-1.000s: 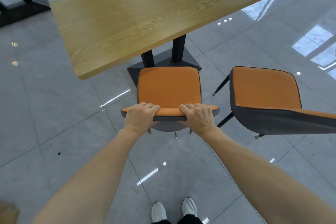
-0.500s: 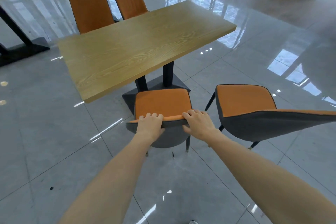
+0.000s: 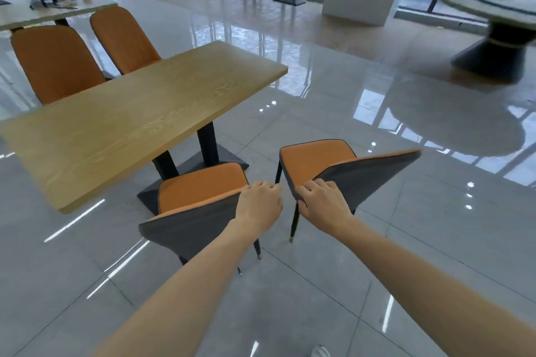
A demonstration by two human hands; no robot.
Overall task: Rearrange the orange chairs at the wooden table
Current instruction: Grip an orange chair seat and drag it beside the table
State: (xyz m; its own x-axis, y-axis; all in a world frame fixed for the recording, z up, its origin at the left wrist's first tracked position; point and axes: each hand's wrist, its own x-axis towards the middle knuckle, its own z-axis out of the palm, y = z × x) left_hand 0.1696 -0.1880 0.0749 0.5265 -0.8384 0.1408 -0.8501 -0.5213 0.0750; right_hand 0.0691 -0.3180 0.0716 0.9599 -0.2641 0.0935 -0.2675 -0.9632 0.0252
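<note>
1. Left grip (image 3: 258, 206): my left hand is curled closed over the top edge of the near chair (image 3: 200, 206), at the right end of its grey backrest.
2. Right grip (image 3: 322, 201): my right hand lies on the left end of the second chair (image 3: 333, 171), fingers bent over the backrest edge; I cannot tell how firmly it clamps.
3. Chair count: four orange chairs. Two are under my grips, just beside each other. Two more (image 3: 55, 64) (image 3: 124, 38) stand well beyond the left grip, on the far side of the wooden table (image 3: 127, 122).
4. Position: the near chair's seat front sits at the table's pedestal base; the second chair stands clear of the table, ahead of the right grip.
5. Containers: none on this table.
</note>
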